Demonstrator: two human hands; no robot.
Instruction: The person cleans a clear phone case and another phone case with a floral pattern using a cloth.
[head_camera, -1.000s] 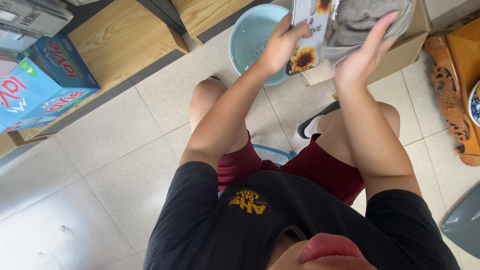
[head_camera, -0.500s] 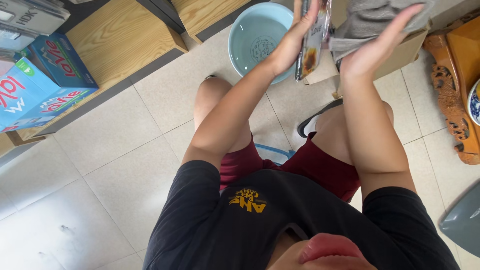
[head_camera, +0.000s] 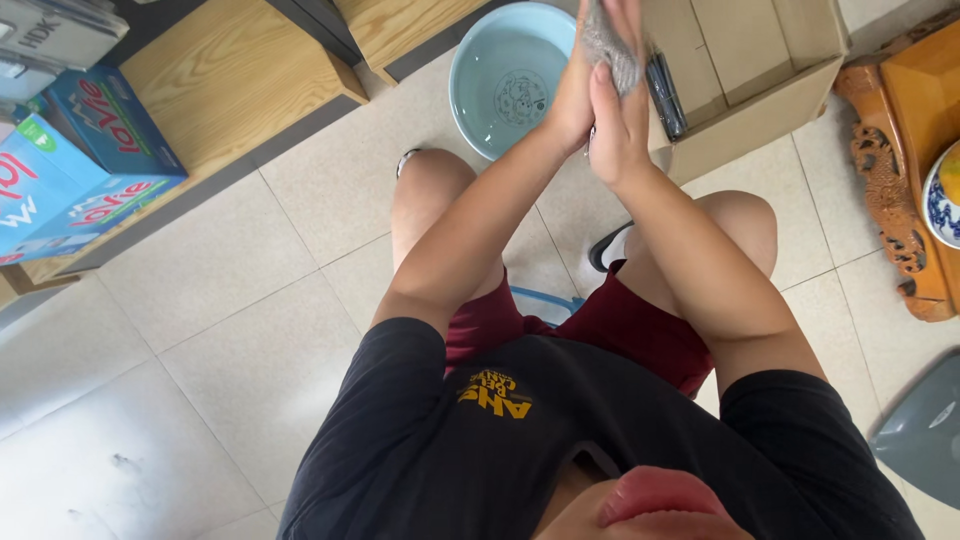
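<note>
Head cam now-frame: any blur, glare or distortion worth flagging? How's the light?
Head view: even, soft daylight and faint shadows on the floor tiles. Mild sheen inside the pale blue basin, nothing blown out. Left hand and right hand, pressed around a grey cloth, are slightly motion-soft. Wide-angle stretch at the edges; the cardboard box is cropped at the top.

A grey, mottled piece of cloth (head_camera: 608, 45) is pressed flat between two upright palms, held over the edge of an open cardboard box. Only its upper part is seen, above the fingers, reaching the top edge of the view. Its folds and full shape cannot be told.
</note>
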